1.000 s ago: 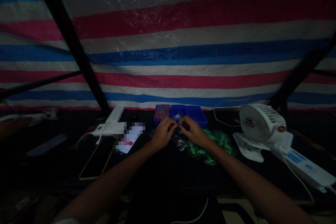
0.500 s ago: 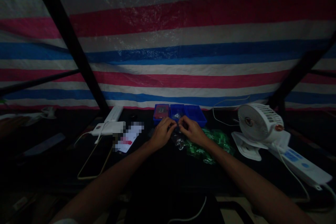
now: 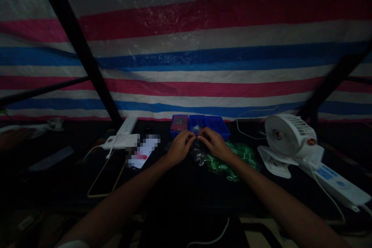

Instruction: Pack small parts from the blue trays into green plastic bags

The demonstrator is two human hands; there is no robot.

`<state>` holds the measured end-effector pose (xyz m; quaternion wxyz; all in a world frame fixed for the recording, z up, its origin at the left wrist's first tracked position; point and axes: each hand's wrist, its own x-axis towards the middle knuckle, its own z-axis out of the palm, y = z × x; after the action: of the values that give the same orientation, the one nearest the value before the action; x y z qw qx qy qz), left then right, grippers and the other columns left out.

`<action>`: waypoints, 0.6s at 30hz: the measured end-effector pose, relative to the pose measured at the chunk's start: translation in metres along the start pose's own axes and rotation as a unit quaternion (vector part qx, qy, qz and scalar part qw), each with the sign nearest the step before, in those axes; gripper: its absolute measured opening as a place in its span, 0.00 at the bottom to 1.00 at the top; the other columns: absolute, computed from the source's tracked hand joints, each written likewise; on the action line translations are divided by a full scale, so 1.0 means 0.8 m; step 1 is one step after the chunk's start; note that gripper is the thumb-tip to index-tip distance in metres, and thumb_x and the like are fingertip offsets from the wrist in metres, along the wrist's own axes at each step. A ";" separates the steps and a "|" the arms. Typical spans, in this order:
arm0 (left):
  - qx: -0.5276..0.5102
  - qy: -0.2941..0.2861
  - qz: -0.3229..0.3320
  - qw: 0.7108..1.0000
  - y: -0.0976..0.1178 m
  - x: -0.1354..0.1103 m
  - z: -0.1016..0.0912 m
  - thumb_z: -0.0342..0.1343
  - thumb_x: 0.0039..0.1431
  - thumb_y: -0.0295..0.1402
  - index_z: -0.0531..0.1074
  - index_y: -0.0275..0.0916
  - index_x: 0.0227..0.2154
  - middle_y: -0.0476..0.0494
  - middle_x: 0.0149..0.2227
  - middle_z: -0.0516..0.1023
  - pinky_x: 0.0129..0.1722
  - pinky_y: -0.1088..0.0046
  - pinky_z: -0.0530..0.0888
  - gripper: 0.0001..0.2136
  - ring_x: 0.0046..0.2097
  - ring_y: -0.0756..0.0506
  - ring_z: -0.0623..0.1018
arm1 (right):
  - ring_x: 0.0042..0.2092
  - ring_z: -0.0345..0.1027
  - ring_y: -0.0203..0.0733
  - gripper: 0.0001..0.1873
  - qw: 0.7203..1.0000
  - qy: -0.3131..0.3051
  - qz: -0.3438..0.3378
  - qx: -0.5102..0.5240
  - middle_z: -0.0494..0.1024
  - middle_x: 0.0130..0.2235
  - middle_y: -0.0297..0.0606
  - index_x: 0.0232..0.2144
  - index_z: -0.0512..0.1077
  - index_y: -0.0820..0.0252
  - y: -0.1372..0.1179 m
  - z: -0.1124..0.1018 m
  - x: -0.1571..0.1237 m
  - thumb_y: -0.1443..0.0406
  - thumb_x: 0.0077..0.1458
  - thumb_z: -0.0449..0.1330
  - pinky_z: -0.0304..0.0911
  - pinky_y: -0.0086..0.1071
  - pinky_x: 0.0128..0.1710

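Blue trays sit, presumably for easy reach, just beyond left hand and right hand, whose grips I cannot tell.

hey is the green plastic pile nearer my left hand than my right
No, the green plastic pile lies by the right hand and wrist, farther from the left hand.

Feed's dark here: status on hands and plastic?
Left hand and right hand close together, hold unclear. Clear plastic beside them. Green plastic pile by right forearm. Blue trays beyond.
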<state>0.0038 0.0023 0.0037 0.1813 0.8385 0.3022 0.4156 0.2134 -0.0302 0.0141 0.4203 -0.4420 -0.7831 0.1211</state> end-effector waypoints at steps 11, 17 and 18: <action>-0.009 -0.003 -0.005 1.000 -0.003 -0.001 0.002 0.49 0.73 0.38 0.73 0.40 0.42 0.45 0.38 0.76 0.41 0.69 0.70 0.10 0.40 0.45 0.74 | 0.42 0.72 0.45 0.08 1.000 -0.010 -0.008 -0.009 0.76 0.40 0.39 0.43 0.68 0.55 -0.001 -0.001 0.001 0.59 0.71 0.54 0.64 0.37 0.44; -0.006 -0.002 -0.014 1.000 -0.001 -0.001 0.002 0.51 0.73 0.37 0.73 0.40 0.42 0.46 0.37 0.76 0.41 0.70 0.70 0.09 0.39 0.45 0.74 | 0.42 0.72 0.46 0.08 1.000 -0.010 -0.006 -0.016 0.77 0.41 0.39 0.44 0.68 0.55 0.003 -0.001 -0.001 0.58 0.71 0.55 0.65 0.36 0.44; -0.005 -0.004 -0.016 1.000 -0.001 -0.001 0.003 0.51 0.72 0.37 0.73 0.39 0.42 0.46 0.37 0.76 0.41 0.70 0.70 0.09 0.39 0.45 0.74 | 0.41 0.72 0.45 0.08 1.000 -0.007 0.002 -0.015 0.77 0.41 0.39 0.45 0.68 0.55 0.002 -0.001 -0.001 0.58 0.70 0.55 0.65 0.36 0.43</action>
<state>0.0048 0.0022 0.0015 0.1932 0.8343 0.3127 0.4108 0.2154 -0.0301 0.0131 0.4079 -0.4485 -0.7872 0.1134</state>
